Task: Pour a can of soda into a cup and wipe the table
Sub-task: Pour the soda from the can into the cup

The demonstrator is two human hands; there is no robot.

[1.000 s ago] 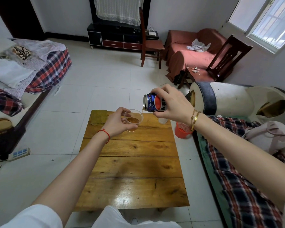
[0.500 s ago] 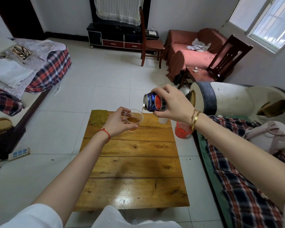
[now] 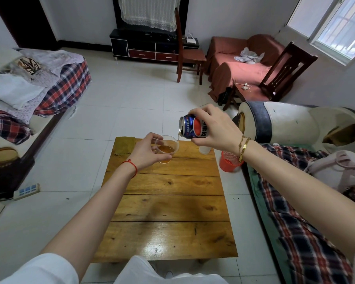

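A blue and red aluminium soda can (image 3: 194, 128) is gripped from above by the right hand (image 3: 215, 128), with the fingers curled over its upper side and the thumb beneath. The can is tipped onto its side, its opened top facing left. A thin amber stream is seen falling from the can's mouth into a clear plastic cup (image 3: 167, 147). The cup is held by the left hand (image 3: 147, 152), whose fingers and thumb are curled round its left wall; the cup is raised slightly above the far end of the low wooden plank table (image 3: 168, 203). A shallow layer of amber liquid is contained in the bottom of the cup. The can's mouth is positioned just above and to the right of the cup's rim.

A folded olive-green cloth (image 3: 124, 145) is laid on the far left corner of the table, just beside the left hand. A small translucent white cup (image 3: 205, 149) is seen at the far right edge of the table, partly hidden by the right wrist. A red plastic mesh basket (image 3: 229, 161) is placed on the tiled floor beside the table's right edge. A red string bracelet (image 3: 131, 166) is worn on the left wrist and gold bangles (image 3: 243, 146) on the right.
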